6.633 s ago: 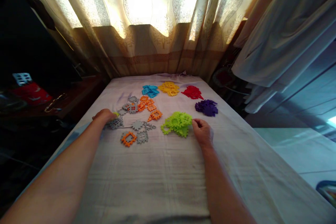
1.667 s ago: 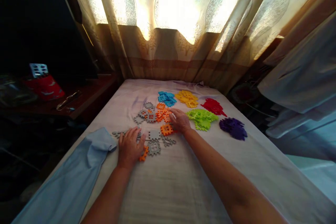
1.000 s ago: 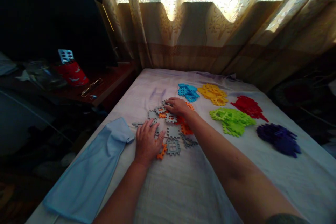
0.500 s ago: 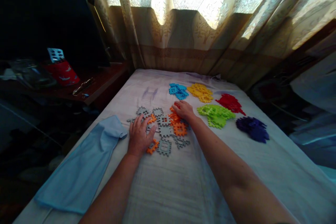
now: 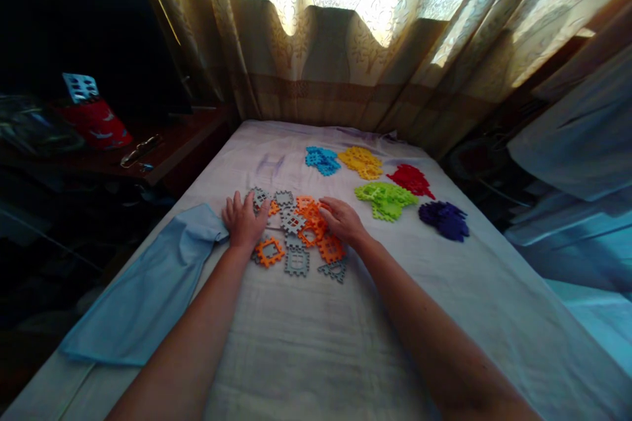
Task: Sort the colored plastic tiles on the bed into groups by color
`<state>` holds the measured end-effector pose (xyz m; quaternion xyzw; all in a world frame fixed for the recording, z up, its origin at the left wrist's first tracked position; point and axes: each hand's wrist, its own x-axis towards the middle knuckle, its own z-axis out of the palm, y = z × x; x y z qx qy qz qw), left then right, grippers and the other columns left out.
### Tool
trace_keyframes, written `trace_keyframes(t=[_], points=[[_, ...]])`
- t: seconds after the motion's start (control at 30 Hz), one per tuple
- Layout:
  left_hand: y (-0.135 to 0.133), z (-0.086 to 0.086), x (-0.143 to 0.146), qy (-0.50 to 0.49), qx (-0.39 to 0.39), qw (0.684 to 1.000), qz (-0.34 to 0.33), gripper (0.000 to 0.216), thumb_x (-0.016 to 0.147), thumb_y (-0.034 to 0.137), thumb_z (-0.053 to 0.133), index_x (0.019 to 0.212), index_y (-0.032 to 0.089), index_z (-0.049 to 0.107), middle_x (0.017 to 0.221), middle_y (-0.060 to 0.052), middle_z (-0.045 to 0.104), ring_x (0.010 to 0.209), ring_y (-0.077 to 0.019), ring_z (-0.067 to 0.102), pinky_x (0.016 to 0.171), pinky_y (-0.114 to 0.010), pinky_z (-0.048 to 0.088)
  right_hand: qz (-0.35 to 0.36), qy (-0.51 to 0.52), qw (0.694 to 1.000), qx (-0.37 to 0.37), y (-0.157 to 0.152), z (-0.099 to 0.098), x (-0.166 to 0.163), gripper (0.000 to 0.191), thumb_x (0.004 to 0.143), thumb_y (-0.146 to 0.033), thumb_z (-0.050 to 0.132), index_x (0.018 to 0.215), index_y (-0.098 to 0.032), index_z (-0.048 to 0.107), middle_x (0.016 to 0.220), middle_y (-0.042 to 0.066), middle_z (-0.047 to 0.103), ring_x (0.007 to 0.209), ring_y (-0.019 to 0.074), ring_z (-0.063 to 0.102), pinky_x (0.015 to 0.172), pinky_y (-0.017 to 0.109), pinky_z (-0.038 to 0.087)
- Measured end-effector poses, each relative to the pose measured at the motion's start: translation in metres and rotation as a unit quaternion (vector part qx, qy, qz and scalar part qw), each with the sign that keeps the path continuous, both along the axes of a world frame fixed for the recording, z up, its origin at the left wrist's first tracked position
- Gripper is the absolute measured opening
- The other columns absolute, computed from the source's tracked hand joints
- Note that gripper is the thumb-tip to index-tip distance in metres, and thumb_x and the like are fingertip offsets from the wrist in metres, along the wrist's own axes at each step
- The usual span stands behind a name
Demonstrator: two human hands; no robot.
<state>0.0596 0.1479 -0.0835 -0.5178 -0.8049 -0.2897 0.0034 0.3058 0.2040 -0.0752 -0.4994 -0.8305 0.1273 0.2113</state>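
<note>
Flat toothed building tiles in grey and orange lie in a mixed group in the middle of the bed. My left hand [image 5: 243, 218] rests at the group's left side, fingers spread, against a grey tile [image 5: 259, 197] with a window pattern. On the other side my right hand [image 5: 344, 220] lies along the edge of the orange tiles [image 5: 330, 247], its fingers stretched out and touching them. An orange square frame tile [image 5: 270, 252] sits nearer me, beside a grey tile [image 5: 297, 261]. Neither hand has a tile lifted.
Behind and to the right lie sorted piles: blue tiles [image 5: 322, 161], yellow tiles [image 5: 361, 162], red tiles [image 5: 411, 181], lime green tiles [image 5: 386, 200] and dark purple tiles [image 5: 444, 220]. A light blue cloth [image 5: 148, 296] covers the left edge of the bed sheet [image 5: 306, 355].
My left hand has shifted left, off the middle tiles. My right hand has come nearer to me, along the orange tiles, which now spread further left over the grey ones. The view has shifted slightly.
</note>
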Motion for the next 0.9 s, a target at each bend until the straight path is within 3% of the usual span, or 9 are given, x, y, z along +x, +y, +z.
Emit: trace_keyframes(t=[0.13, 0.23, 0.33, 0.6, 0.77, 0.9], points=[[0.008, 0.009, 0.001, 0.019, -0.103, 0.994, -0.040, 0.059, 0.093, 0.057, 0.039, 0.138, 0.024, 0.054, 0.151, -0.014, 0.046, 0.142, -0.0369, 0.035, 0.116, -0.064, 0.016, -0.058, 0.043, 0.997, 0.032, -0.025, -0.014, 0.031, 0.042, 0.094, -0.039, 0.045, 0.125, -0.018, 0.066, 0.129, 0.012, 0.066, 0.119, 0.0253, 0.060, 0.107, 0.043, 0.044], [0.005, 0.009, 0.006, 0.027, -0.108, 0.989, -0.096, 0.051, 0.093, 0.054, 0.042, 0.137, 0.031, 0.055, 0.151, -0.008, 0.048, 0.141, -0.0336, 0.038, 0.116, -0.065, 0.016, -0.038, 0.050, 0.997, 0.049, -0.045, -0.022, 0.043, 0.039, 0.093, -0.036, 0.045, 0.117, -0.018, 0.070, 0.122, 0.012, 0.069, 0.116, 0.0262, 0.062, 0.106, 0.044, 0.045], [-0.003, 0.004, 0.013, 0.021, -0.086, 0.985, -0.147, 0.044, 0.093, 0.051, 0.044, 0.131, 0.034, 0.060, 0.147, -0.005, 0.053, 0.138, -0.0317, 0.042, 0.115, -0.064, 0.019, -0.019, 0.070, 0.996, 0.050, -0.060, -0.023, 0.044, 0.036, 0.094, -0.033, 0.044, 0.117, -0.021, 0.069, 0.120, 0.010, 0.070, 0.114, 0.0246, 0.062, 0.105, 0.044, 0.046], [-0.040, -0.016, 0.027, -0.067, 0.064, 0.972, -0.216, 0.041, 0.090, 0.047, 0.050, 0.114, 0.020, 0.069, 0.133, -0.011, 0.063, 0.126, -0.0271, 0.056, 0.111, -0.047, 0.040, -0.064, 0.134, 0.987, 0.054, -0.086, -0.019, 0.046, 0.035, 0.092, -0.031, 0.047, 0.115, -0.018, 0.070, 0.124, 0.012, 0.067, 0.116, 0.0236, 0.061, 0.105, 0.041, 0.046], [-0.072, -0.018, 0.029, -0.179, 0.130, 0.956, -0.194, 0.037, 0.087, 0.044, 0.054, 0.111, 0.021, 0.069, 0.134, -0.010, 0.062, 0.126, -0.0242, 0.056, 0.112, -0.043, 0.041, -0.101, 0.175, 0.977, 0.071, -0.115, -0.012, 0.057, 0.022, 0.090, -0.033, 0.051, 0.090, -0.022, 0.070, 0.094, 0.007, 0.070, 0.091, 0.0203, 0.065, 0.087, 0.034, 0.053], [-0.089, -0.017, 0.029, -0.235, 0.145, 0.943, -0.188, 0.034, 0.085, 0.041, 0.056, 0.110, 0.020, 0.069, 0.133, -0.011, 0.062, 0.127, -0.0242, 0.055, 0.113, -0.043, 0.040, -0.049, 0.136, 0.988, 0.056, -0.128, -0.006, 0.066, 0.015, 0.085, -0.034, 0.062, 0.088, -0.021, 0.069, 0.092, 0.007, 0.068, 0.088, 0.0204, 0.064, 0.084, 0.034, 0.051]])
